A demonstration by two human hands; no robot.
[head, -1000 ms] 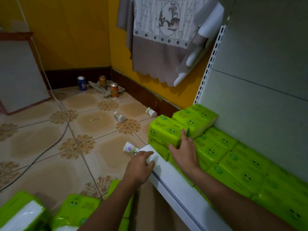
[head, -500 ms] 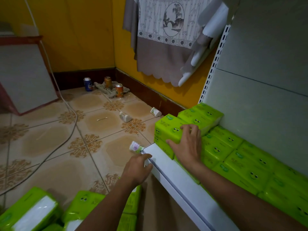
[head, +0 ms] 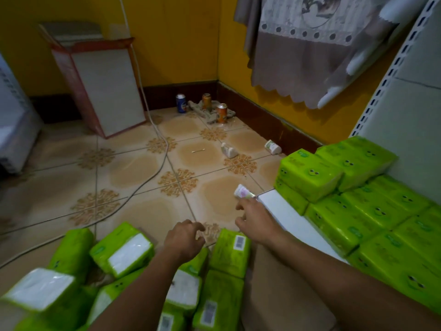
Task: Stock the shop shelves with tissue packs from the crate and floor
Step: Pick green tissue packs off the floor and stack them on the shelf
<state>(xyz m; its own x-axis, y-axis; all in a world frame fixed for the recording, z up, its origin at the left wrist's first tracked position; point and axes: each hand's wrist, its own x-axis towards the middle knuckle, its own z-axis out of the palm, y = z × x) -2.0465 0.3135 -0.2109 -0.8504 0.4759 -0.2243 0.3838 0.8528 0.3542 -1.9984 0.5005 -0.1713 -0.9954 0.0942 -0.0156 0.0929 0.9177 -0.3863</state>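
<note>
With left hand (head: 185,237) and right hand (head: 253,218) empty and loosely curled, drop onto the tissue pack (head: 230,253) just below the right hand, clamp both broad sides, then lift to the shelf (head: 282,211).

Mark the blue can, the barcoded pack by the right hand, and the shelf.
blue can (head: 181,103), head view, its side wall.
barcoded pack (head: 228,260), head view, green face below label.
shelf (head: 282,212), head view, bare white ledge.

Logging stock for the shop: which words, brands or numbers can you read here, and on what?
No text is legible.
Shelved tissue packs: dark print, blurred.
Floor pack: barcode label, digits too small.
Blue can: logo blurred.
</note>
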